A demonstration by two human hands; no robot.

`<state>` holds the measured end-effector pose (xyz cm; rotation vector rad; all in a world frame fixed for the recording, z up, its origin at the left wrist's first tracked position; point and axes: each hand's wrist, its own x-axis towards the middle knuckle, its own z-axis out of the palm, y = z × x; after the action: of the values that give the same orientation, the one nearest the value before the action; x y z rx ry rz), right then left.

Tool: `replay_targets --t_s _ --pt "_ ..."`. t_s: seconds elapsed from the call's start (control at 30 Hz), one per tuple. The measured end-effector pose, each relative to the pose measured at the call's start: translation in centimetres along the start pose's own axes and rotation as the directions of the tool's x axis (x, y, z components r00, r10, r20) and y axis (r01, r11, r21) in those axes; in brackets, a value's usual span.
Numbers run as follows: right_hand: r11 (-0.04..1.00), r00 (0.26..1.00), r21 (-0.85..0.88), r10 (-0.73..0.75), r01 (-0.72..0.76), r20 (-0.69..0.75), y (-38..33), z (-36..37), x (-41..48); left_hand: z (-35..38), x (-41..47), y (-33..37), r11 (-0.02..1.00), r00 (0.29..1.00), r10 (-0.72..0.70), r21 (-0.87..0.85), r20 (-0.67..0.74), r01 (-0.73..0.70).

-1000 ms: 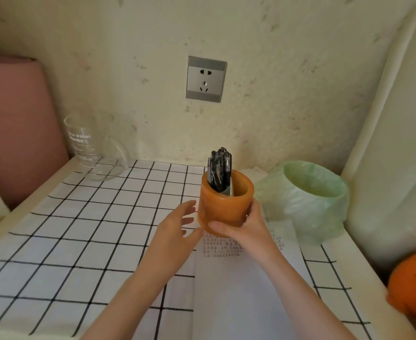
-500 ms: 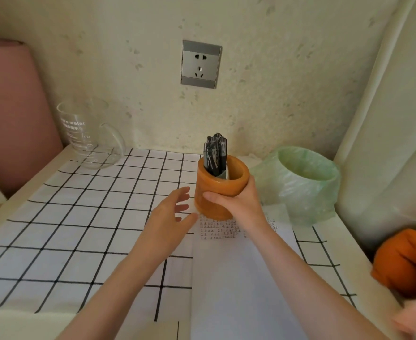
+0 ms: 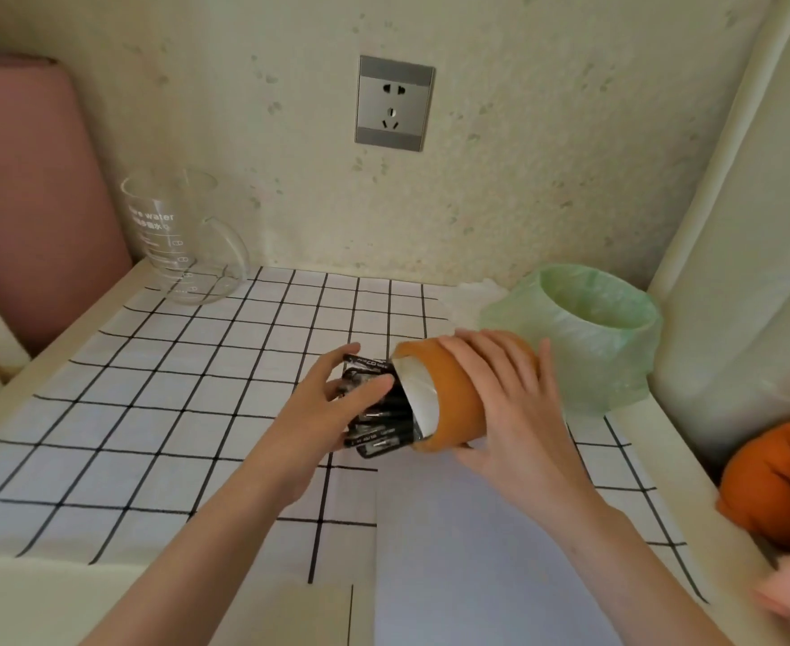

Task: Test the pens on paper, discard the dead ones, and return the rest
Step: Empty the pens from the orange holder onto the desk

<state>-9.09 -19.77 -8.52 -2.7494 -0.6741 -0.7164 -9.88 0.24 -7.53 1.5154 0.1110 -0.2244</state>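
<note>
My right hand [image 3: 514,412] grips the orange pen holder [image 3: 449,389], which is tipped on its side with its mouth to the left, above the table. A bunch of several black pens [image 3: 379,412] slides out of that mouth. My left hand [image 3: 332,412] is curled round the pens' outer ends, thumb on top. The white paper sheet [image 3: 467,552] lies flat on the table below and in front of the holder. Its written lines are hidden by the holder and my hands.
A small bin lined with a green bag [image 3: 588,328] stands at the back right, just behind the holder. A glass measuring jug [image 3: 174,240] sits at the back left on the checked tablecloth [image 3: 150,412]. An orange cloth [image 3: 775,487] lies off the table's right edge.
The holder, held upright a moment ago, has been tipped sideways toward the left. My left hand moved from beside the holder to take hold of the pens coming out.
</note>
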Motion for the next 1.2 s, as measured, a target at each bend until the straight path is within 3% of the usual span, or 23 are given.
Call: replay_targets --t_s 0.1,0.27,0.37,0.53,0.63,0.73,0.97,1.1,1.2 --pt "0.998 0.999 -0.043 -0.039 0.039 0.013 -0.2 0.3 0.1 -0.1 0.0 -0.6 1.000 0.998 0.004 0.022 -0.066 -0.003" --pt "0.996 1.000 -0.090 0.014 -0.014 0.006 1.2 -0.4 0.2 -2.0 0.3 -0.9 0.999 0.989 0.015 0.048 -0.149 -0.008" --pt "0.992 1.000 -0.124 0.006 -0.003 0.026 1.7 -0.7 0.0 -2.6 0.3 -1.2 0.968 0.992 -0.020 0.247 -0.123 0.050" --pt "0.987 0.995 -0.149 -0.040 0.053 0.094 1.1 -0.2 -0.1 -1.8 -0.1 -2.3 0.706 0.992 0.125 0.704 -0.023 -0.073" --pt "0.988 0.996 -0.149 -0.023 0.035 0.082 0.7 -0.2 -0.1 -1.1 -0.1 -3.3 0.508 0.972 0.226 0.844 0.062 -0.171" --pt "0.991 0.996 -0.128 -0.034 0.045 0.088 0.0 0.1 0.0 -0.2 0.2 -4.6 0.324 0.906 0.379 0.890 0.188 -0.320" --pt "0.992 0.999 -0.127 0.018 -0.012 0.049 1.3 -0.3 -0.1 -2.3 1.6 -4.8 0.182 0.841 0.502 0.926 0.202 -0.331" --pt "0.991 0.997 -0.106 0.081 -0.081 -0.008 2.6 -1.5 -0.2 -3.4 1.3 -4.8 0.243 0.892 0.395 0.911 0.221 -0.333" --pt "0.988 0.988 0.033 0.154 -0.154 -0.013 2.4 -2.0 0.2 -3.5 1.1 -4.9 0.224 0.923 0.306 0.925 0.233 -0.308"
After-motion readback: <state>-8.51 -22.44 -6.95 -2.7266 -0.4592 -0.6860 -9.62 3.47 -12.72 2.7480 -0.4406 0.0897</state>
